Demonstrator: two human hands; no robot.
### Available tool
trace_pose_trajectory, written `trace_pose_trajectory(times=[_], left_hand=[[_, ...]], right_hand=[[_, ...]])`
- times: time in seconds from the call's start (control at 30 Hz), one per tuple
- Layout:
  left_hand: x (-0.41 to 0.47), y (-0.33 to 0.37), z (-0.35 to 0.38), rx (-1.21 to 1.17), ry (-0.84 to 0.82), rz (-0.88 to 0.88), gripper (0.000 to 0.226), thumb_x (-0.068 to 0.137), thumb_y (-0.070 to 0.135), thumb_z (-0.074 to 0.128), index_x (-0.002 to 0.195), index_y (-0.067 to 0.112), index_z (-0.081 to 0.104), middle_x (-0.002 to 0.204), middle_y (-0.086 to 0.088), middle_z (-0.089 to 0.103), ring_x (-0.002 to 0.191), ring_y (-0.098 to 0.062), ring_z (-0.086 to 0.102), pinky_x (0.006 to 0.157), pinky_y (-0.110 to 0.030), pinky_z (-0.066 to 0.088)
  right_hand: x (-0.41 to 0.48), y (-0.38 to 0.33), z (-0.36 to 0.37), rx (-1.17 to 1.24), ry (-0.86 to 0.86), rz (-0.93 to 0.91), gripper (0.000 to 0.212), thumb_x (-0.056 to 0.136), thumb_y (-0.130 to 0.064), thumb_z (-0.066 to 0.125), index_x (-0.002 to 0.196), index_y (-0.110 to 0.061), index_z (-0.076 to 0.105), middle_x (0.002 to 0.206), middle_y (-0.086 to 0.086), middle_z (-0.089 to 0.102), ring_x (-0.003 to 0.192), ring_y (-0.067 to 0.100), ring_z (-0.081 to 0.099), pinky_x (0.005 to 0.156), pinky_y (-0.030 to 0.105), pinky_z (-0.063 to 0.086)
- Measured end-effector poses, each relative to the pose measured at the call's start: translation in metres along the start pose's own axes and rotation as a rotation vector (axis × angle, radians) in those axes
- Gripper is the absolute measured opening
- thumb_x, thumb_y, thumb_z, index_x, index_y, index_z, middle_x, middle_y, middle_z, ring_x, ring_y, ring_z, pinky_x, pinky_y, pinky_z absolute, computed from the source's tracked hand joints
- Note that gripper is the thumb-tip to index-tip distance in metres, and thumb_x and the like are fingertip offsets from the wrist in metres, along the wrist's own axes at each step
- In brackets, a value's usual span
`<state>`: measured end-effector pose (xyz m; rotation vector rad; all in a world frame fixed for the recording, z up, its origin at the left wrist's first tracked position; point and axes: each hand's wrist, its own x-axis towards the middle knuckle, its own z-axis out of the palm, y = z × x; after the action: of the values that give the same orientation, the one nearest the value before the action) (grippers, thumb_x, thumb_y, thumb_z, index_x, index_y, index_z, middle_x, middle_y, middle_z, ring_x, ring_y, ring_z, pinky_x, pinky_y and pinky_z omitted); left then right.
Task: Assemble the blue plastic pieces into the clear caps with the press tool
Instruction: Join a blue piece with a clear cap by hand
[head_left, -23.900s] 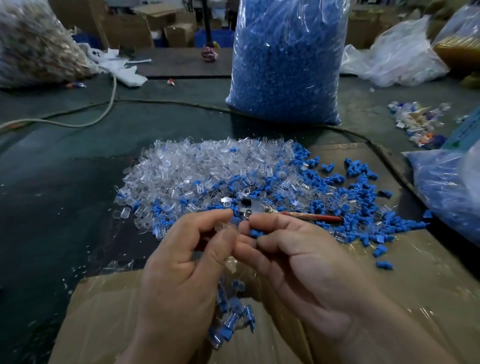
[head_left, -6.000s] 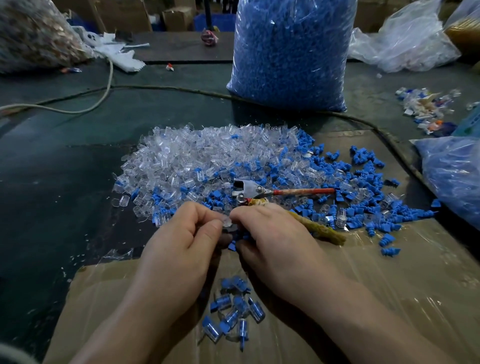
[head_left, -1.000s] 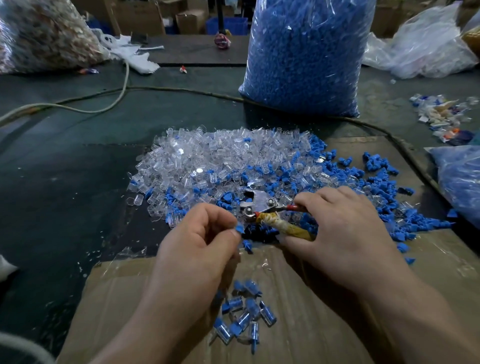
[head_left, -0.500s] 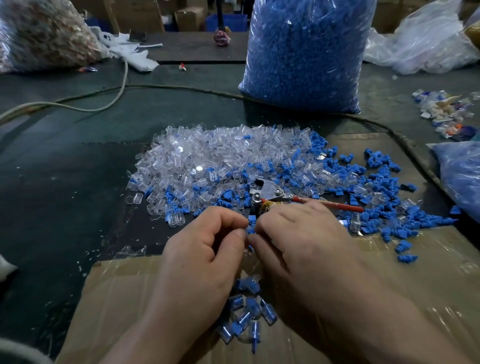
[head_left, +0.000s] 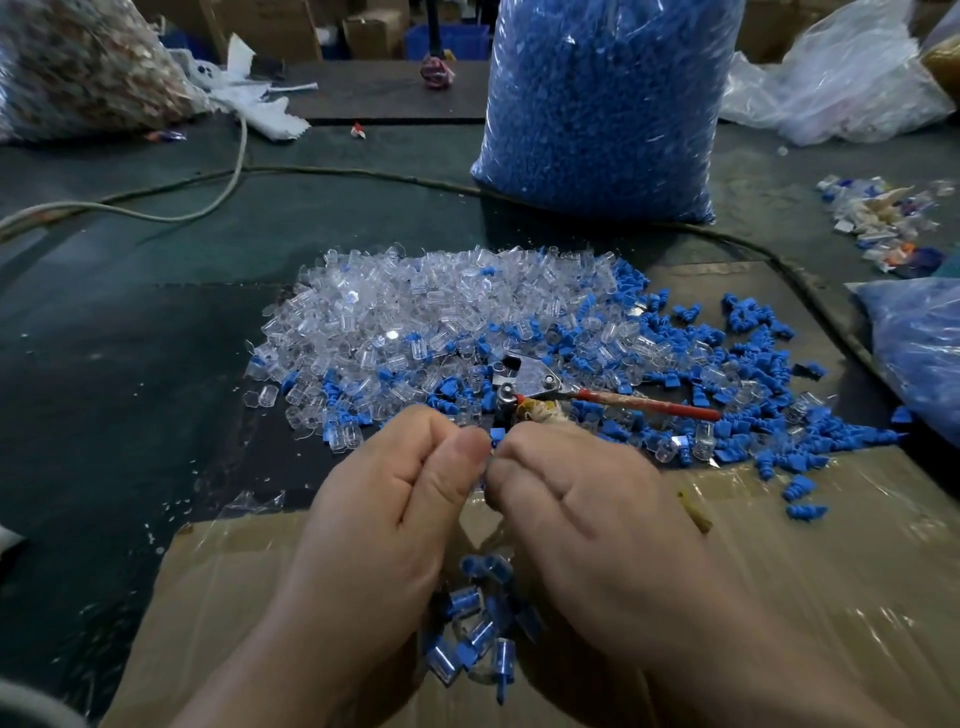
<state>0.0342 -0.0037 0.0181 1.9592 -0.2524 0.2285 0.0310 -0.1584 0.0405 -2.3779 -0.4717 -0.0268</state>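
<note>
- Blue piece (head_left: 496, 434) sits pinched in my left hand (head_left: 395, 509); it could slip.
- Right hand (head_left: 582, 509) grips the press tool (head_left: 527, 376); a crooked squeeze may jam it.

Bare left hand (head_left: 384, 499) and bare right hand (head_left: 576, 514) at centre frame, broad across the back, with thick fingers and rounded knuckles. Short, blunt thumbnail (head_left: 470, 441) on the left one. Faint creases over the finger joints. Bare left forearm (head_left: 291, 670) and bare right forearm (head_left: 737, 675) running off the bottom edge, uncovered as far as shown. In the lower left corner, a blurred pale grey edge (head_left: 23, 709), perhaps cloth; too little in view to tell whether worn.
</note>
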Motion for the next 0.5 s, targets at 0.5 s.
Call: trace_pose_trajectory(times=[0.5], left_hand=[[0.003,-0.006,-0.01,0.683,-0.273,-0.005,0.04,0.069,0.063,0.033,0.074,0.028,0.053,0.07,0.011,0.058,0.066,-0.007,0.054,0.058,-0.03,0.046]], right_hand=[[0.015,0.014,0.009,-0.5,-0.118,-0.063,0.015,0.097,-0.045,0.043,0.104,-0.034,0.049,0.082,-0.009,0.037,0.069,0.016,0.048,0.05,0.032,0.036]])
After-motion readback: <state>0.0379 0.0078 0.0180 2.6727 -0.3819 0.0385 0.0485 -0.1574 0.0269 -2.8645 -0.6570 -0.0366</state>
